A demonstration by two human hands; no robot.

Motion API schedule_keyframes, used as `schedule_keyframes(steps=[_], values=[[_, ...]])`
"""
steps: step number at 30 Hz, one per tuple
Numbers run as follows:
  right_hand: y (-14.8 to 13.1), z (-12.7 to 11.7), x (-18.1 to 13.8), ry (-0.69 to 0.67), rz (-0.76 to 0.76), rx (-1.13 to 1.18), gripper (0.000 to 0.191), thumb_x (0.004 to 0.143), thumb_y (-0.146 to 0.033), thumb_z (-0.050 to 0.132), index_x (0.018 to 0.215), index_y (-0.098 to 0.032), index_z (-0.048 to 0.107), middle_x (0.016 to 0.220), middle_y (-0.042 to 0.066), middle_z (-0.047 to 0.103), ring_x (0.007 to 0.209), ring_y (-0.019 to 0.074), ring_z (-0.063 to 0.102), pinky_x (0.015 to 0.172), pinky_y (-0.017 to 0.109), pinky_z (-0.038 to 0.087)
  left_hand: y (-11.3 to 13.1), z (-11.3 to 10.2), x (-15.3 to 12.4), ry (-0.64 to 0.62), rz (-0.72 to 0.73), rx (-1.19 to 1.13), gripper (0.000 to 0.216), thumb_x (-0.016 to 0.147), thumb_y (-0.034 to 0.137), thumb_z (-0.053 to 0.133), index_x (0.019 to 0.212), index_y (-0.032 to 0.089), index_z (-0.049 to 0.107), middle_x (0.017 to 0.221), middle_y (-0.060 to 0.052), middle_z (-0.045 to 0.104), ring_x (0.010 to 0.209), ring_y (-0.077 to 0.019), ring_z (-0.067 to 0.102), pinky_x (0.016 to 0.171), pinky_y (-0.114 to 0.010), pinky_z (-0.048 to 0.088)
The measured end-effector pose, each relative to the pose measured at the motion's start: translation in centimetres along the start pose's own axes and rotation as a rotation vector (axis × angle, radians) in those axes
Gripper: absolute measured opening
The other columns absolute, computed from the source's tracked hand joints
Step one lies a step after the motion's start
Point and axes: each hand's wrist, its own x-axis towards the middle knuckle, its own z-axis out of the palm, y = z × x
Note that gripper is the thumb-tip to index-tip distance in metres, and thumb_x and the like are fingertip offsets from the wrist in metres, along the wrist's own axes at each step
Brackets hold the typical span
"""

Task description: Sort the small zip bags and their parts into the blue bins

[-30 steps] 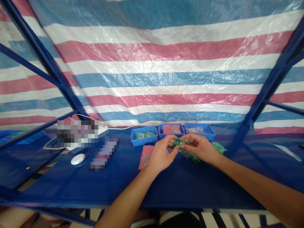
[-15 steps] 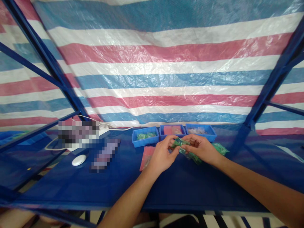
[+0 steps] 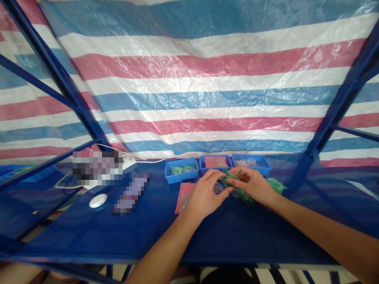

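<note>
My right hand [image 3: 253,184] is closed on a small green plastic packet [image 3: 227,176], pinched between thumb and fingers. Just left of it, my left hand [image 3: 209,193] has thumb and fingers apart, its fingertips close to the packet's left edge; whether they touch it is unclear. Beneath the hands lie more green packets [image 3: 244,196], partly covered by my right hand. A pink packet [image 3: 185,190] with a clear part lies on the table beside my left wrist. Another green packet [image 3: 276,184] rests to the right, behind my right wrist.
Three blue bins stand along the back: a left bin [image 3: 182,179] with green packets, a middle bin [image 3: 204,170] with pink ones, a right bin [image 3: 263,172] with clear ones. A white oval object [image 3: 98,200], a blurred-out flat item [image 3: 132,193] and a power strip [image 3: 126,165] lie left.
The fingers of my left hand have parted from their pinch on the green packet. The packet stays in my right hand, slightly further right.
</note>
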Motion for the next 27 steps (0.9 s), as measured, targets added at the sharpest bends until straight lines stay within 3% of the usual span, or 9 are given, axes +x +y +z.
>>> schedule_keyframes(steps=[5, 8, 12, 18, 22, 27], values=[[-0.7, 0.3, -0.4, -0.068, -0.008, 0.006, 0.035, 0.085, -0.047, 0.081, 0.108, -0.022, 0.073, 0.103, 0.006, 0.078, 0.089, 0.0215, 0.074, 0.084, 0.037, 0.061, -0.4, 0.2, 0.1, 0.010, -0.087, -0.051, 0.026, 0.088, 0.029, 0.076, 0.112, 0.021, 0.069, 0.109, -0.007, 0.070, 0.097, -0.0202, 0.069, 0.087, -0.032, 0.060], [-1.3, 0.4, -0.6, -0.102, -0.009, 0.000, 0.035, 0.088, -0.047, 0.077, 0.112, -0.023, 0.074, 0.106, 0.007, 0.078, 0.088, 0.0220, 0.075, 0.085, 0.039, 0.062, -0.7, 0.4, 0.1, 0.026, -0.114, -0.040, 0.024, 0.089, 0.022, 0.071, 0.113, 0.020, 0.069, 0.107, -0.006, 0.072, 0.094, -0.0198, 0.071, 0.088, -0.033, 0.060], [-1.4, 0.4, -0.6, -0.131, -0.016, -0.013, 0.035, 0.091, -0.047, 0.075, 0.116, -0.023, 0.072, 0.112, 0.008, 0.077, 0.098, 0.0250, 0.074, 0.086, 0.041, 0.062, -0.9, 0.5, 0.0, 0.050, -0.131, 0.011, 0.038, 0.087, 0.010, 0.063, 0.123, 0.021, 0.066, 0.114, -0.006, 0.075, 0.097, -0.0210, 0.072, 0.093, -0.036, 0.059], [-0.1, 0.0, -0.2, -0.012, -0.082, -0.114, 0.036, 0.088, -0.046, 0.077, 0.116, -0.024, 0.069, 0.109, 0.007, 0.074, 0.092, 0.0205, 0.070, 0.073, 0.031, 0.058, -0.4, 0.1, 0.1, 0.068, -0.174, 0.003, 0.035, 0.089, 0.013, 0.063, 0.122, 0.023, 0.067, 0.111, -0.004, 0.077, 0.092, -0.0198, 0.073, 0.089, -0.034, 0.058], [0.2, -0.1, 0.0, 0.011, -0.080, -0.139, 0.049, 0.085, -0.045, 0.080, 0.126, -0.025, 0.064, 0.106, 0.006, 0.072, 0.096, 0.0211, 0.069, 0.080, 0.033, 0.058, 0.2, -0.2, 0.2, 0.065, -0.196, -0.068, 0.029, 0.091, 0.015, 0.063, 0.118, 0.023, 0.068, 0.107, -0.002, 0.077, 0.088, -0.0179, 0.073, 0.085, -0.030, 0.059], [-0.2, 0.3, -0.1, -0.086, -0.019, -0.086, 0.041, 0.082, -0.052, 0.081, 0.107, -0.021, 0.069, 0.093, 0.004, 0.075, 0.078, 0.0181, 0.069, 0.073, 0.032, 0.058, -0.1, 0.0, 0.2, 0.043, -0.194, -0.194, 0.022, 0.094, 0.020, 0.063, 0.115, 0.022, 0.069, 0.111, -0.005, 0.076, 0.096, -0.0189, 0.074, 0.085, -0.029, 0.060]])
